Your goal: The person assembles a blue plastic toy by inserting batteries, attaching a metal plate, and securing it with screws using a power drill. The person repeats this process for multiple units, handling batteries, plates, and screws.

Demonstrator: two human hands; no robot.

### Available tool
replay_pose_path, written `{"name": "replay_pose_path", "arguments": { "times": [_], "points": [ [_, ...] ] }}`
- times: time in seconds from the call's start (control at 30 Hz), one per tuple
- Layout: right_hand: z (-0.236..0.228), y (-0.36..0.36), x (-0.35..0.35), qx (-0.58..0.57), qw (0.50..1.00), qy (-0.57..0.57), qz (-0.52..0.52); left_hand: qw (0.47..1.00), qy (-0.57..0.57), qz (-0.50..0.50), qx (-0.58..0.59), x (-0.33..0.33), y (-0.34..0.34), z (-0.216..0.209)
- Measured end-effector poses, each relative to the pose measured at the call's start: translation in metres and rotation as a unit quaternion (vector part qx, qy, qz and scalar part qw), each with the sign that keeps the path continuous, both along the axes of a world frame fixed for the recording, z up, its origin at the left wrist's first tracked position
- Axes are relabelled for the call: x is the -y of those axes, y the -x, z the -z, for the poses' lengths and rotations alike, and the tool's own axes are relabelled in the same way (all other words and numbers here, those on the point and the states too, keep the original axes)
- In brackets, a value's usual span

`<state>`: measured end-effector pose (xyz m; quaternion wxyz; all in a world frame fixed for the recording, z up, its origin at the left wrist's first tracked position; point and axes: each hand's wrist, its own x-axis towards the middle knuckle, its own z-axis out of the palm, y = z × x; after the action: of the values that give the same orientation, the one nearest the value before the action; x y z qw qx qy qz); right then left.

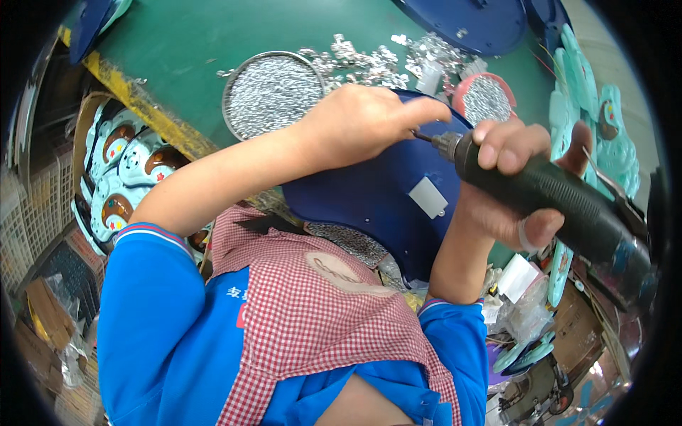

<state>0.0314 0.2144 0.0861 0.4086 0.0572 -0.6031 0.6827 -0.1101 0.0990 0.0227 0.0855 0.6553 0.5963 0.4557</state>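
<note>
My right hand [511,177] is wrapped round a black power screwdriver [547,184] that lies slantwise, its bit pointing left. The bit's tip meets the fingers of my left hand [376,121]. Those fingers are bent together at the tip, and whatever they pinch is hidden behind them. Under both hands is a dark blue moulded panel [355,192], tilted near my apron, with a small white tag [428,197] on it. A round metal dish [229,106] full of small silvery screws stands beyond my left forearm. A pink bowl [511,92] of similar small parts stands beyond the bit.
Loose silvery metal clips [355,64] lie scattered over the green tabletop [192,50]. Another blue panel [469,21] lies at the far edge. Light-blue moulded pieces [611,142] are stacked at the right. A carton [89,117] of decorated pieces stands by my left elbow.
</note>
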Motion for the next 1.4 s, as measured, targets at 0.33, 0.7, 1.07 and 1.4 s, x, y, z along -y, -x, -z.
{"name": "replay_pose_path", "arguments": {
  "times": [0.33,0.7,1.07,1.4],
  "points": [
    [0.009,0.032,0.043,0.01,1.0,0.006,0.01,0.981,0.016,-0.149,-0.124,0.075,0.041,0.003],
    [0.019,0.057,0.067,0.111,0.99,0.005,0.087,0.96,0.038,-0.23,-0.155,0.081,0.063,0.04],
    [-0.006,0.033,0.099,0.016,0.996,0.051,-0.065,0.994,-0.062,-0.083,-0.04,0.112,0.009,0.014],
    [0.003,0.032,0.13,0.101,0.994,-0.024,-0.029,0.973,-0.004,-0.219,0.067,0.143,-0.005,0.006]
  ]
}}
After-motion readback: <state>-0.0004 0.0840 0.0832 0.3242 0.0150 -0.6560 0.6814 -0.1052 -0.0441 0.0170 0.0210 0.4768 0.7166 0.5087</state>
